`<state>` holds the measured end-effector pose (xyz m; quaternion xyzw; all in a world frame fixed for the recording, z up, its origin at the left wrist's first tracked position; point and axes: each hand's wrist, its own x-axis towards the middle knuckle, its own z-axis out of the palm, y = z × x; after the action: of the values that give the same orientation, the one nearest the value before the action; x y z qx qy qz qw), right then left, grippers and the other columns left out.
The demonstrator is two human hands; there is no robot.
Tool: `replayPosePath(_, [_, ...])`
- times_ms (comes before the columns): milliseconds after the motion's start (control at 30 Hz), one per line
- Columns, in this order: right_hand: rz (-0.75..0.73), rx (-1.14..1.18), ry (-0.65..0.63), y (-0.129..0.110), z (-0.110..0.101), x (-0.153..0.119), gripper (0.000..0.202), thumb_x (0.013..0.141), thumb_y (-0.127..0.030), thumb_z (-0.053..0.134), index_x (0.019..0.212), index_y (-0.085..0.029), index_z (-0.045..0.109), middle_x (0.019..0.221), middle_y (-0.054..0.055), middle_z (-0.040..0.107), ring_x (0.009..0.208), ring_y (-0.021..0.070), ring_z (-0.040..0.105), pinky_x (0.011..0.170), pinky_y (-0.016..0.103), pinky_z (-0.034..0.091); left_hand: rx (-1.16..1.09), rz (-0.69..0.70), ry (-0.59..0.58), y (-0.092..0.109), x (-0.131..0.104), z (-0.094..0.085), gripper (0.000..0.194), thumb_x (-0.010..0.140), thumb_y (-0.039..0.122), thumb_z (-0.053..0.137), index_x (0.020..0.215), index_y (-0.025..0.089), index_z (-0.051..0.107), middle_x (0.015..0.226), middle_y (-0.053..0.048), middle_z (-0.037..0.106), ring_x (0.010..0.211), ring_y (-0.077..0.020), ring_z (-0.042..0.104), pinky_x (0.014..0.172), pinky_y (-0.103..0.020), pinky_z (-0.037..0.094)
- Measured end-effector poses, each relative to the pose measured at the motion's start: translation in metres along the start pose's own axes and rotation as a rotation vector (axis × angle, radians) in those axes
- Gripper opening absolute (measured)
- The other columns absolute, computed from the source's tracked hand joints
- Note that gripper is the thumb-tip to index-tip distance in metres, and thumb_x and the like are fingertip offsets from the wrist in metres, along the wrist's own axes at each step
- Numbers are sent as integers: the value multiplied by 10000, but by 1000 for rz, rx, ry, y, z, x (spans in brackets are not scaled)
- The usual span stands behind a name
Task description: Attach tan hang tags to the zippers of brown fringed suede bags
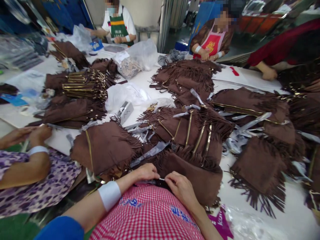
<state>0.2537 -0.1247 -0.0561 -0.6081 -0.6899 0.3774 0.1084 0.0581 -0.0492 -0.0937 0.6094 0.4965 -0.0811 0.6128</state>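
My left hand [148, 172] and my right hand [180, 187] are close together in front of my checked apron, fingertips pinched. A thin white strip [161, 179] runs between them, an end in each pinch; its exact kind is too small to make out. Just beyond and to the right lies a brown fringed bag [196, 176], close against my right hand. A clear plastic-wrapped strap [152, 151] stretches over the brown pieces ahead of my left hand. Left of it rests another brown fringed bag [110, 143] with a gold zipper.
More brown bags with gold zippers [188, 128] are heaped ahead. A tape dispenser [125, 112] stands on the white table [300, 203], with a clear plastic bag [141, 56] farther back. At left are a co-worker's hands [40, 133]; other people work across the table.
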Motion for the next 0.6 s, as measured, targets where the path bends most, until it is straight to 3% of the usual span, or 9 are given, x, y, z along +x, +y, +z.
replayPosePath(100, [31, 6, 61, -1, 4, 1, 244, 911, -262, 499, 772, -252, 699, 790, 4, 673, 754, 168, 636, 677, 257, 413, -109, -31, 22, -3, 1, 4, 99, 593, 201, 647, 681, 157, 639, 564, 39, 556, 560, -119, 474, 529, -227, 312])
replayPosePath(333, [-82, 12, 135, 1, 13, 0, 211, 913, -242, 546, 760, -232, 690, 740, 0, 636, 702, 152, 609, 633, 250, 386, -406, -70, 49, -13, -4, 8, 354, 589, 174, 621, 941, 155, 594, 691, 9, 670, 606, -122, 557, 559, -210, 370])
replayPosePath(600, [-317, -107, 188, 5, 25, 4, 209, 926, -244, 564, 745, -210, 664, 713, 11, 621, 692, 155, 573, 628, 259, 359, -539, -150, 109, -16, -9, 13, 138, 541, 87, 581, 668, 138, 599, 578, 5, 636, 510, -105, 505, 498, -206, 324])
